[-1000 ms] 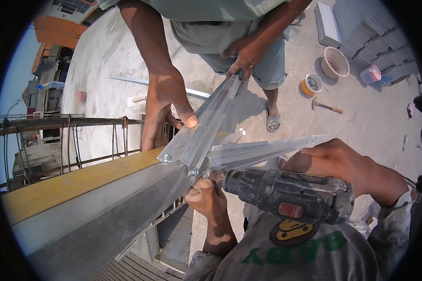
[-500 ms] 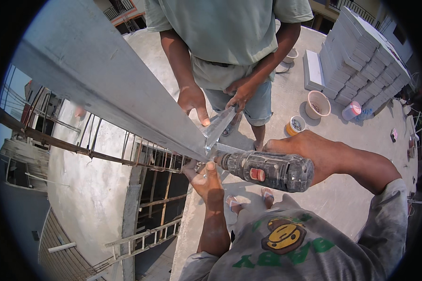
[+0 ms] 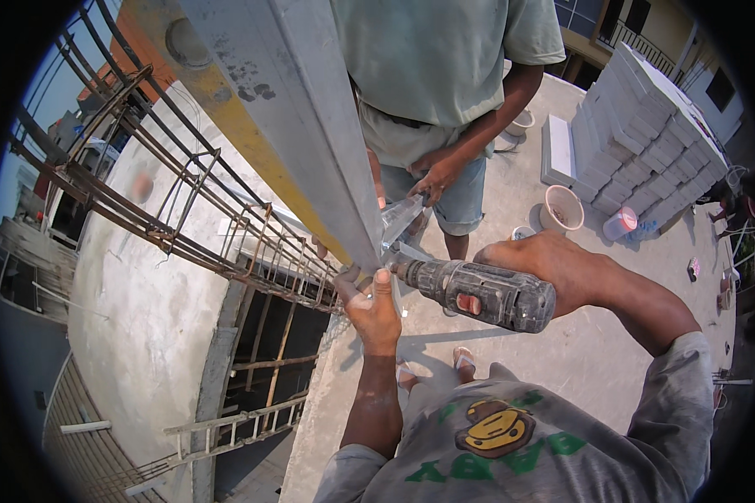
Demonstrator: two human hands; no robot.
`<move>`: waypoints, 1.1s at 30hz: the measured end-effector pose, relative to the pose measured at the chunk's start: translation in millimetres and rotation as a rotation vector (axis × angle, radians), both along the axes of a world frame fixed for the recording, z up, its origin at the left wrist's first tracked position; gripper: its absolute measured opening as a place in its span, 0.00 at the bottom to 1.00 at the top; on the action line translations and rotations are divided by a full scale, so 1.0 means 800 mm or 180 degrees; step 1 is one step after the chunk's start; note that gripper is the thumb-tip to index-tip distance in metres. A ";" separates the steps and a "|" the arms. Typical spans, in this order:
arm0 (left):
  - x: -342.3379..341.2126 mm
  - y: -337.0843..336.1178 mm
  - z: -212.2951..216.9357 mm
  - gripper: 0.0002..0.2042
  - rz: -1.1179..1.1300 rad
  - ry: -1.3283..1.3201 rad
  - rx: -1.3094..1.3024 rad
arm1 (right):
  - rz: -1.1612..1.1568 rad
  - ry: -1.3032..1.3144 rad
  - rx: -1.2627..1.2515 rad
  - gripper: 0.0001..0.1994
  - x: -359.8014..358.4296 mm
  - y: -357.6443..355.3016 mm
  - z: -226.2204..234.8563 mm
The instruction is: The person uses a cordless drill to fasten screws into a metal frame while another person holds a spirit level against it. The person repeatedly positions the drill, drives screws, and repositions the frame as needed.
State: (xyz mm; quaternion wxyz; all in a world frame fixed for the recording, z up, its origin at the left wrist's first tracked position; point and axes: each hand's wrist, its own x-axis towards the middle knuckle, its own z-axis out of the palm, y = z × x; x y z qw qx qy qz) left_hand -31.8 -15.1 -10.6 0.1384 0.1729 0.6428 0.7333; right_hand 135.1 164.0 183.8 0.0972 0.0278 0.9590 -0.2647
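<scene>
My right hand [image 3: 533, 256] grips a dusty black cordless drill [image 3: 486, 293] with a red switch. Its front end points left, at the joint between a long grey metal channel [image 3: 310, 126] and a shiny metal strip [image 3: 403, 218]. My left hand [image 3: 373, 310] is wrapped round the channel's near end, thumb up, close to the drill's tip. Along the channel's left side lies a yellow bar with a round inset [image 3: 187, 42], which looks like a spirit level. Facing me, a co-worker's hand [image 3: 432, 176] holds the strip's far end; their other hand is mostly hidden behind the channel.
Tied rebar [image 3: 168, 235] runs along the slab edge at left, with a drop and a ladder [image 3: 243, 432] below. At right are stacked pale blocks [image 3: 646, 142], a bucket [image 3: 564, 208] and a tub with a pink lid [image 3: 621, 223]. The co-worker stands opposite.
The channel has swung to a steeper angle, and the yellow bar beside it has come into view. The co-worker's one hand is now mostly behind the channel. Both my hands keep their grips.
</scene>
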 end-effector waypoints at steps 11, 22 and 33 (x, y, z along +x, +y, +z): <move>0.004 0.000 0.017 0.30 -0.0047 0.0212 0.0293 | 0.0079 0.0118 0.0203 0.21 0.004 0.000 -0.009; 0.010 0.007 0.014 0.27 0.0068 0.0101 0.0484 | 0.0375 0.0117 0.0311 0.22 -0.004 0.019 -0.008; 0.014 0.016 0.009 0.28 0.0234 0.0143 0.0705 | 0.0451 0.0183 0.0271 0.23 -0.005 0.025 -0.022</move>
